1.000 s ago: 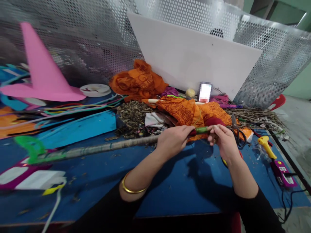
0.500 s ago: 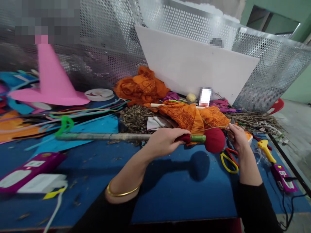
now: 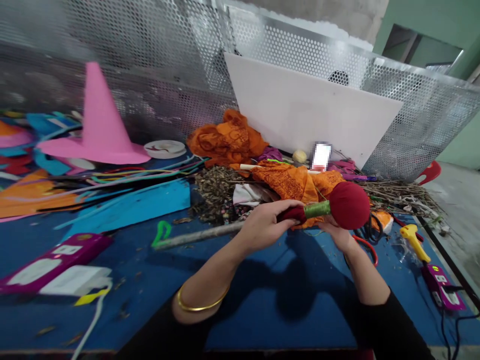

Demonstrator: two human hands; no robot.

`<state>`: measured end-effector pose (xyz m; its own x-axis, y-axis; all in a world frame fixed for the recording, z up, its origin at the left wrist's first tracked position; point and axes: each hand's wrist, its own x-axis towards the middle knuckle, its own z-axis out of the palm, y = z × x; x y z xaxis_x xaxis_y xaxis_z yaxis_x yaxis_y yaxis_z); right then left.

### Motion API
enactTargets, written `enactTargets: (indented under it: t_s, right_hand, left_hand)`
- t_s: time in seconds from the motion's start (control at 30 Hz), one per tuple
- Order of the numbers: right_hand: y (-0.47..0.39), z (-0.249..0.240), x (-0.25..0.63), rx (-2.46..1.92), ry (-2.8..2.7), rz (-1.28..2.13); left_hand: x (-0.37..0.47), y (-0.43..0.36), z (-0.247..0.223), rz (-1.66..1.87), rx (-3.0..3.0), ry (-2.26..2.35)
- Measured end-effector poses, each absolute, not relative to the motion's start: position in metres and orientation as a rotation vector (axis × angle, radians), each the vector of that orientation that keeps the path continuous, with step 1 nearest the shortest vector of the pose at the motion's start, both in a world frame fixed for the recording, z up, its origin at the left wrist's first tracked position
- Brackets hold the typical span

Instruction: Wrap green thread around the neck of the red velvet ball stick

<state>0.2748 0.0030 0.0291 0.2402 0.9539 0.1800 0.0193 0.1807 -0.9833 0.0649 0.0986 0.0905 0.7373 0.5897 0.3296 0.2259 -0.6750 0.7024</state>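
A long grey stick [image 3: 204, 234] has a round red cloth ball [image 3: 350, 205] at its right end. Green thread [image 3: 317, 209] is wound round the red cloth just below the ball. My left hand [image 3: 264, 225] is closed round the stick and the gathered red cloth beside the thread. Below and behind the ball is my right hand [image 3: 337, 235], its fingertips mostly hidden by the ball and the wound part. A thin strand of thread shows near those fingers. At the stick's left end sits a bent green piece [image 3: 161, 233].
A pink cone hat [image 3: 103, 120], dry plant bits [image 3: 215, 192] and orange cloth [image 3: 228, 137] lie at the back. Purple power strips [image 3: 56, 262] stand at left and right, with a yellow glue gun [image 3: 414, 242] near the right one. A white board leans behind.
My right hand has moved from the ball's right side to underneath it. The ball end has risen and come nearer, and the stick's left end has swung down and right.
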Motion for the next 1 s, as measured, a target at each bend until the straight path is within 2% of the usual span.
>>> enactTargets:
  t_s: [0.1, 0.2, 0.3, 0.4, 0.47, 0.53, 0.67, 0.8, 1.0]
  right_hand:
    - [0.003, 0.03, 0.246, -1.066, -1.225, 0.925]
    - [0.0, 0.036, 0.229, -1.174, -1.305, 0.805]
    - [-0.009, 0.046, 0.223, -1.377, -1.389, 0.489]
    - [-0.02, 0.058, 0.219, -1.281, -1.442, 0.168]
    - [-0.024, 0.062, 0.216, -1.122, -1.465, 0.237]
    - [-0.024, 0.062, 0.214, -0.986, -1.399, 0.449]
    - [-0.019, 0.058, 0.21, -0.923, -0.917, 0.743]
    - [-0.018, 0.062, 0.205, -0.945, -0.643, 0.803]
    - [-0.026, 0.07, 0.196, -0.965, -0.58, 0.79]
  left_hand:
    - [0.066, 0.098, 0.091, 0.732, 2.27, 0.655]
    - [0.067, 0.097, 0.092, 0.732, 2.296, 0.682]
    - [0.069, 0.098, 0.091, 0.75, 2.266, 0.711]
    - [0.073, 0.1, 0.087, 0.755, 2.213, 0.733]
    - [0.076, 0.1, 0.083, 0.735, 2.217, 0.709]
    - [0.08, 0.098, 0.079, 0.686, 2.254, 0.676]
    - [0.088, 0.089, 0.073, 0.647, 2.334, 0.714]
    - [0.093, 0.081, 0.071, 0.665, 2.378, 0.787]
    - [0.096, 0.077, 0.067, 0.728, 2.428, 0.865]
